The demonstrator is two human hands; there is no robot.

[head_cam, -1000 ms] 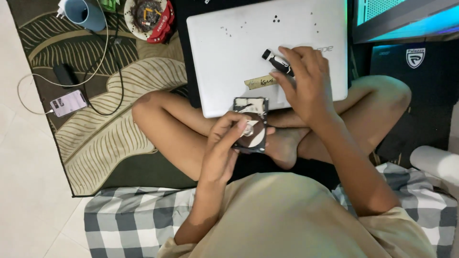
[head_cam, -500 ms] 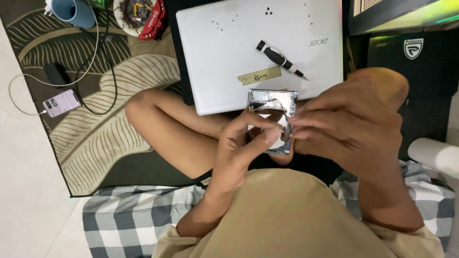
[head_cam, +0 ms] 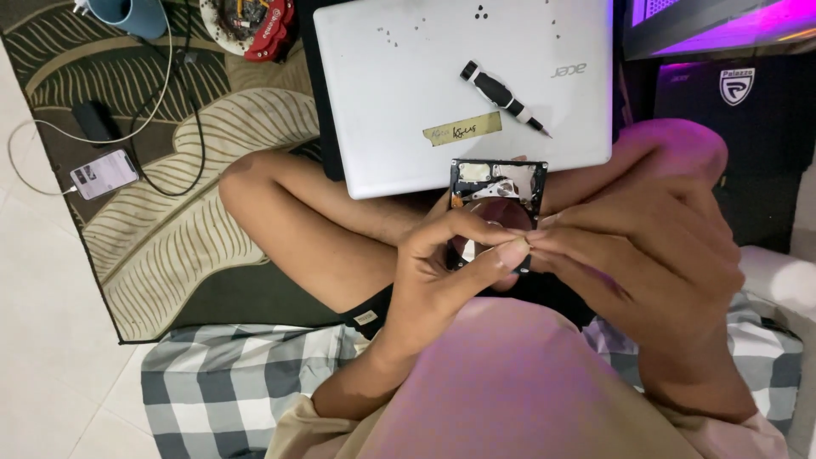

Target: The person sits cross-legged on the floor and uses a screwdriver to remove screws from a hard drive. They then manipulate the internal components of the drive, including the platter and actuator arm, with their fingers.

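An opened hard drive point(head_cam: 498, 189) with a shiny platter rests over my crossed legs, just below the white laptop point(head_cam: 408, 85). My left hand point(head_cam: 442, 263) grips the drive's lower left side, thumb and forefinger curled over it. My right hand point(head_cam: 654, 246) meets it from the right, fingertips pinched together at the drive's lower edge, touching the left thumb. Whether something tiny sits between the fingertips cannot be seen. A small black-handled screwdriver point(head_cam: 503, 96) lies free on the laptop lid above a strip of tan tape point(head_cam: 463, 129).
A leaf-patterned rug point(head_cam: 170, 229) holds a phone point(head_cam: 104, 173) on a white cable, a black charger block point(head_cam: 95, 122), a blue cup point(head_cam: 134, 14) and a round tray of small parts point(head_cam: 246, 24). A dark computer case point(head_cam: 739, 93) stands at right. A checked cloth point(head_cam: 229, 391) lies under me.
My right hand let go of the screwdriver on the laptop lid and came down to the drive. Both hands now close together at its lower edge.
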